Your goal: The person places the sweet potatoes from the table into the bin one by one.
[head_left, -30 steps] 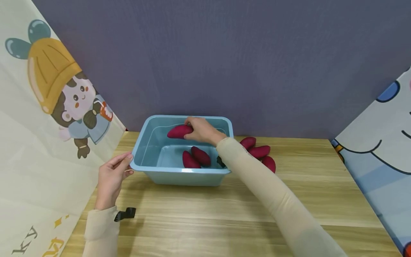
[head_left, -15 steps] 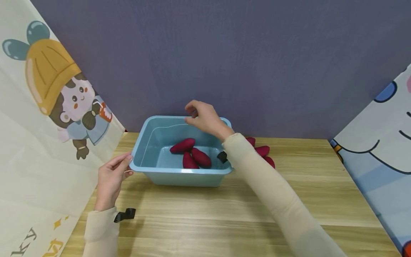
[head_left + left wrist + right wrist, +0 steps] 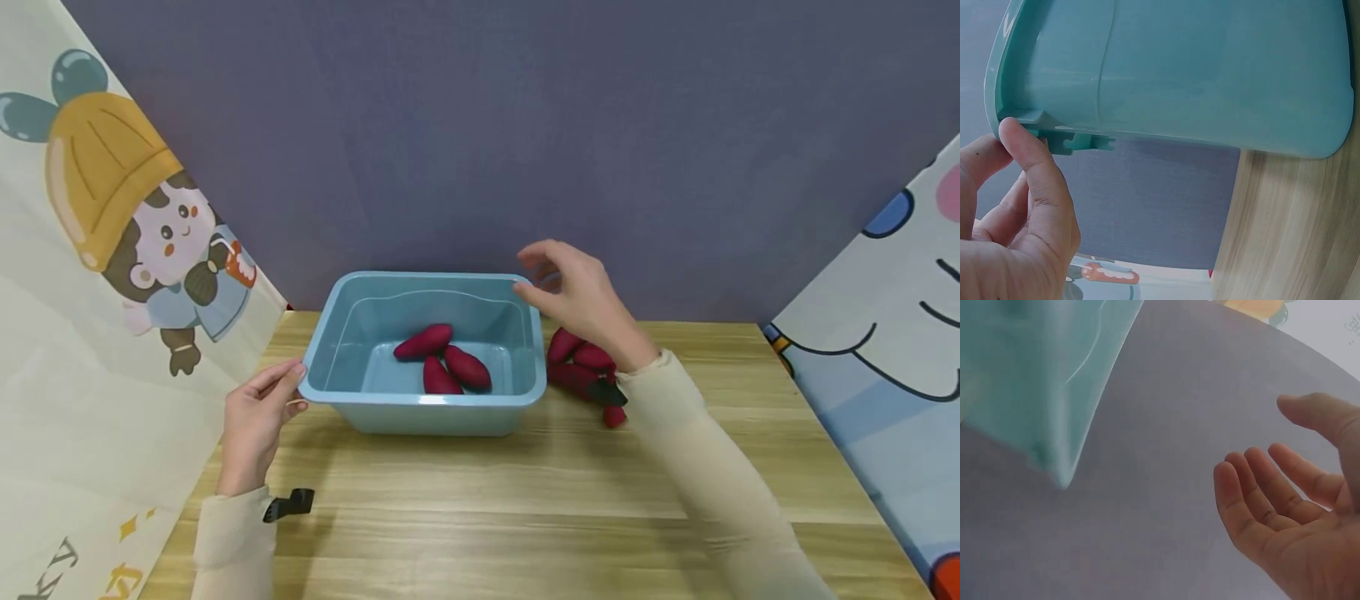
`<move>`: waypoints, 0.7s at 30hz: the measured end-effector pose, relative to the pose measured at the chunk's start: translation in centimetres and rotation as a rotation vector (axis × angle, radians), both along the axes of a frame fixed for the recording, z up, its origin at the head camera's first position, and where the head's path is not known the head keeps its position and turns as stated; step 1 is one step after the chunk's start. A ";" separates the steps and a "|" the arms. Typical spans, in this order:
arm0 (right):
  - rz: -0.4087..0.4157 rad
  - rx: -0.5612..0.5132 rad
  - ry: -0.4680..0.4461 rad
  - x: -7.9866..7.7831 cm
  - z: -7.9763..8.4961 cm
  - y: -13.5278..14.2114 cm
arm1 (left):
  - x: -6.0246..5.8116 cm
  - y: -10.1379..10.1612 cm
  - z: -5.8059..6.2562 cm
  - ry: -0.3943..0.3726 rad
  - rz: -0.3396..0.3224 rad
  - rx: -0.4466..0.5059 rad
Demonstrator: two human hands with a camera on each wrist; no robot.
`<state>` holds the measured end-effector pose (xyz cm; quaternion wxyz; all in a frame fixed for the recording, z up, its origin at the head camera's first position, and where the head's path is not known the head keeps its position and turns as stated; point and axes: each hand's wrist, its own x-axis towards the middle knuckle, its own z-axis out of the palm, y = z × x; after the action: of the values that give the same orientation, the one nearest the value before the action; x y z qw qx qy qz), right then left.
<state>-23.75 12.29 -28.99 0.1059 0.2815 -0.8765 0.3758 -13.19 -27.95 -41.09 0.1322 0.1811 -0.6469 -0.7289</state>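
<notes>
A light blue plastic tub [image 3: 435, 417] stands on the table, with three dark red sweet potatoes [image 3: 467, 368] lying on its floor. My left hand [image 3: 255, 421] pinches the tub's left front corner; in the left wrist view the thumb [image 3: 1025, 140] lies against the rim. Over the tub's right rim, my right hand [image 3: 581, 296] is raised with loosely bent fingers, holding nothing. The right wrist view shows the same hand [image 3: 1297, 512] apart from the tub [image 3: 1016, 381]. Several more sweet potatoes [image 3: 594, 357] lie in a pile right of the tub, partly covered by my right wrist.
The wood-grain table [image 3: 465, 517] meets a dark grey-blue wall panel [image 3: 450, 142] close behind the tub. A white cartoon-printed sheet [image 3: 67, 350] borders the left side, and another printed sheet [image 3: 885, 333] borders the right.
My right hand has let go of a sweet potato, which now lies in the tub with the other two. The hand has since risen and moved right, past the rim. The left hand stays put.
</notes>
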 end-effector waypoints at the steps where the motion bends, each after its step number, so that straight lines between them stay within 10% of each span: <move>1: -0.020 0.006 0.016 0.4 -0.4 0.8 | 0.0 0.0 0.0 -0.003 0.001 0.001; 21: -0.182 0.141 0.030 2.6 -15.6 9.7 | 0.3 0.2 0.3 -0.023 0.008 0.003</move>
<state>-21.13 22.04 -44.60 0.1326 0.2129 -0.9210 0.2980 -12.93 -27.77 -40.82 0.1275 0.1922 -0.6464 -0.7273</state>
